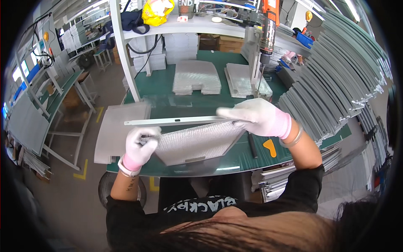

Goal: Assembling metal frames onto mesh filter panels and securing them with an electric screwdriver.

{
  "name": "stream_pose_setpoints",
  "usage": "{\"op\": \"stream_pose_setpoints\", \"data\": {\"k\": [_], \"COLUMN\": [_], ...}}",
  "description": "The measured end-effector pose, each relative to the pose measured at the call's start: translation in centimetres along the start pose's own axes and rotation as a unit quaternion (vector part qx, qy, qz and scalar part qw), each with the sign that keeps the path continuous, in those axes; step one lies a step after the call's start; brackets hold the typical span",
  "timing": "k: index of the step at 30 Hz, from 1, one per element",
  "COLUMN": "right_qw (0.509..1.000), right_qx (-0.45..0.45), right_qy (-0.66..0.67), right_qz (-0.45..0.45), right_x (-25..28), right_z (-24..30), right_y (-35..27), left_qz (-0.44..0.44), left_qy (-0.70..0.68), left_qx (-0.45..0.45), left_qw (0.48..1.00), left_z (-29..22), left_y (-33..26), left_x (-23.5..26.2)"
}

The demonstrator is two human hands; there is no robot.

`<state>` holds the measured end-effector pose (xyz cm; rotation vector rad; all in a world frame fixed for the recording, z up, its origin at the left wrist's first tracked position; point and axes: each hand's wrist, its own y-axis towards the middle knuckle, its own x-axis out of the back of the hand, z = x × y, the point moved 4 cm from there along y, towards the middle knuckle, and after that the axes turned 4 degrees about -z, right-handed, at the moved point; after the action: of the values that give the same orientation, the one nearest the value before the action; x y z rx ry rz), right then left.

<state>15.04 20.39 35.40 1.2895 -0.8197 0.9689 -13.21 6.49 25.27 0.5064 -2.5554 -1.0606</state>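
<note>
I hold a silver mesh panel point(195, 143) over the near edge of the green table point(184, 94). My left hand point(140, 147) pinches its left edge. My right hand point(256, 117) grips a long metal strip point(176, 121) along its far edge. Two mesh stacks point(197, 77) lie farther away. Grey strips point(336, 80) pile up on the right.
</note>
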Motion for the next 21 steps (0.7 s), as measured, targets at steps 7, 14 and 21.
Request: {"op": "stream_pose_setpoints", "data": {"k": [7,14,21], "right_qw": [0.997,0.995,0.994], "right_qx": [-0.001,0.080,0.045], "right_qy": [0.075,0.061,0.093], "right_qz": [0.011,0.025,0.022], "right_x": [-1.3,-1.8,-2.3], "right_z": [0.6,1.0,0.4], "right_y": [3.7,5.8,5.7], "left_qz": [-0.045,-0.310,-0.328], "left_qy": [-0.012,-0.067,0.047], "left_qx": [-0.045,-0.068,-0.191], "left_qw": [0.998,0.946,0.924], "left_z": [1.2,1.4,1.8], "left_y": [0.3,-1.1,-0.5], "left_x": [-0.5,-1.4,-1.9]}}
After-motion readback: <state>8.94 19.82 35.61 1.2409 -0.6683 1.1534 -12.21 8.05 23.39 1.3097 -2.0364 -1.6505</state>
